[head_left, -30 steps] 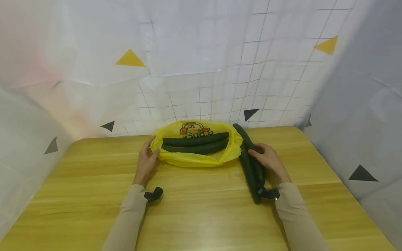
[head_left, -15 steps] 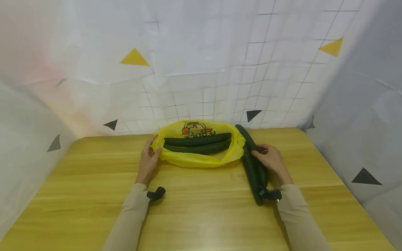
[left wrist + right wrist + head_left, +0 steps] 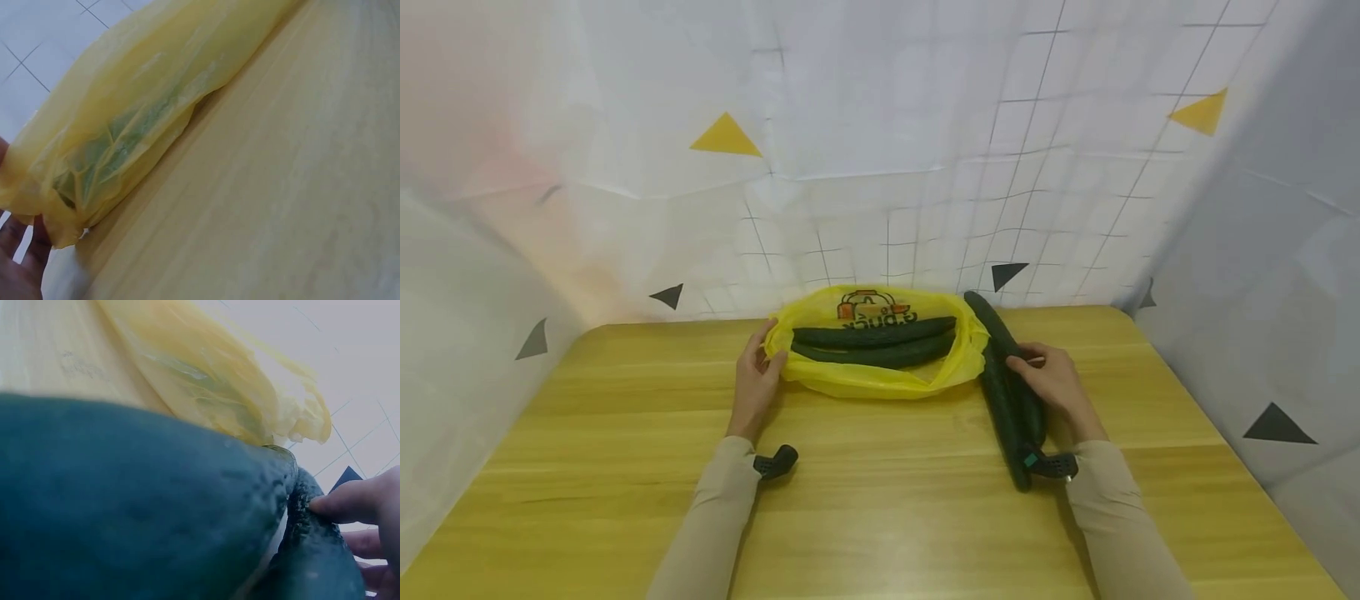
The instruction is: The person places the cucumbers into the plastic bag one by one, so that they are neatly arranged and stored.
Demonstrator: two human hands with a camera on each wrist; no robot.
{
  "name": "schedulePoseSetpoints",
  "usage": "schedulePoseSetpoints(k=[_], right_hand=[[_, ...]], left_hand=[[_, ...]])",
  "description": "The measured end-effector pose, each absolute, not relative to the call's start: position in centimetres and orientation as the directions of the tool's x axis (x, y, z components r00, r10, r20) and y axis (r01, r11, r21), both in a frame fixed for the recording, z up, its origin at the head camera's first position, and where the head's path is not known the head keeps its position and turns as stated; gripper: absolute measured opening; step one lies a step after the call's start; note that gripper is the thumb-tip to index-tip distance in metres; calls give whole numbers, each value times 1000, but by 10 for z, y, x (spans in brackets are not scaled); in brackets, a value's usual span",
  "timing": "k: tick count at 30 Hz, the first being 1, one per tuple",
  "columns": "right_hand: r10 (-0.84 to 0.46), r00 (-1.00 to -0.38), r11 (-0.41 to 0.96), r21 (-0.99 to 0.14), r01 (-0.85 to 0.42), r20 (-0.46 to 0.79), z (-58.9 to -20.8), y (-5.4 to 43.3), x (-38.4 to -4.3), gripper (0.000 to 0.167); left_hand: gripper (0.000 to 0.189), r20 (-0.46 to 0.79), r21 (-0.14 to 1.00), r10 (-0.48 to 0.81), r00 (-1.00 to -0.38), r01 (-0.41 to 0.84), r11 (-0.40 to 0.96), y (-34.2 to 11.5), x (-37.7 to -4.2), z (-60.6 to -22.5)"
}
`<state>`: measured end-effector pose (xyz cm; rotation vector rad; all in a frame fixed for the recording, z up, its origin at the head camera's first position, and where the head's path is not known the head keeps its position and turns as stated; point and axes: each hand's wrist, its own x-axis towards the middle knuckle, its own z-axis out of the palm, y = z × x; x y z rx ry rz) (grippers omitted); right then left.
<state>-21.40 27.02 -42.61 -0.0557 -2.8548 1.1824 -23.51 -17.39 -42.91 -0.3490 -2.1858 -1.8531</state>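
Observation:
A yellow plastic bag point(image 3: 865, 385) lies open-mouthed at the back of the table, with two dark green cucumbers point(image 3: 880, 337) lying side by side in it. At the bag's left rim my left hand point(image 3: 756, 379) holds the plastic between thumb and fingers, as the left wrist view also shows. Right of the bag are two more cucumbers, an inner cucumber point(image 3: 1002, 417) and an outer cucumber point(image 3: 992, 323) that overlaps it. My right hand point(image 3: 1051, 379) grips the outer one, thumb point(image 3: 350, 501) on its near side and fingers on the other.
The wooden table point(image 3: 880, 517) ends at a white sheet wall point(image 3: 880, 125) with grid lines and triangles, close behind the bag. A black wrist camera point(image 3: 777, 461) sits on each sleeve; the right one overlaps the cucumbers in the head view.
The outer cucumber's far end has shifted slightly up and away in the right hand's grip. The head view has drifted a little; bag and left hand keep their places.

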Motion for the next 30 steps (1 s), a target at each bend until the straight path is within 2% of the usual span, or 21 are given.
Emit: schedulePoseSetpoints(k=[17,30], right_hand=[[119,-990,560,-818,132,-79,-420,276,-214,64],[164,-986,447,-888,110,-40,-412,274,-213,65]], left_hand=[[50,396,907,-5,-918,390,156,-173,-235,-428],[50,397,904,-15,-918,388,181,-173,-234,-429]])
